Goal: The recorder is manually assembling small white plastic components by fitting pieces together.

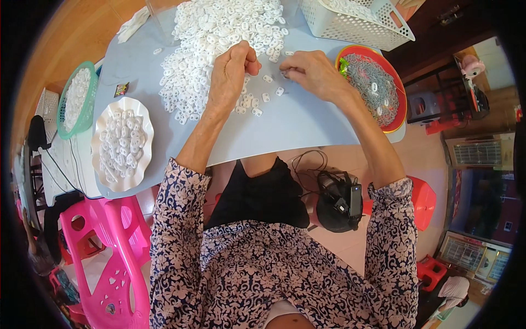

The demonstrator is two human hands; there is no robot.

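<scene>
A broad heap of small white oval plastic pieces with holes (189,71) spreads over the grey-blue table (263,129). Over the heap's right part, my left hand (229,71) is closed, its fingers curled in; what they hold is hidden. To its right, my right hand (315,75) pinches thumb and fingers together just above the tabletop. A tiny dark bit shows at its fingertips, too small to name. Several loose white pieces (266,97) lie between and below the hands. Beside my right wrist sits a red bowl (400,98) of thin grey metal bits (364,77), with a few white pieces on top.
A white scalloped dish (98,140) of white pieces stands at the left, near a green basket (62,118) and a small colourful packet (121,89). A white perforated basket (350,33) is at the back right. A pink chair (118,247) stands lower left.
</scene>
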